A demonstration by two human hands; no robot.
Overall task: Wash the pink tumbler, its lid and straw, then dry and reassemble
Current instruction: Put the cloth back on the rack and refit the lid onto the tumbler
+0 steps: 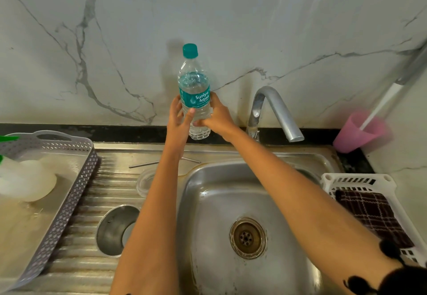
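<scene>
From the head camera, both my hands are wrapped round the lower half of a capped Suriya Aqua water bottle [195, 86]. I hold it upright over the far edge of the sink [208, 202], left of the faucet [275, 110]. My left hand [179, 121] curls round its left side and my right hand [218, 119] round its right. The pink tumbler [357, 133] sits far right on the counter, well apart. A thin metal straw [144, 164] and a clear lid [143, 183] lie on the drainboard [92, 202] just left of my left forearm.

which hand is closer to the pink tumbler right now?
Right. The right hand grips the water bottle on the side toward the pink tumbler, with the tap between them. The left hand holds the bottle's other side, farther from the tumbler.
</scene>
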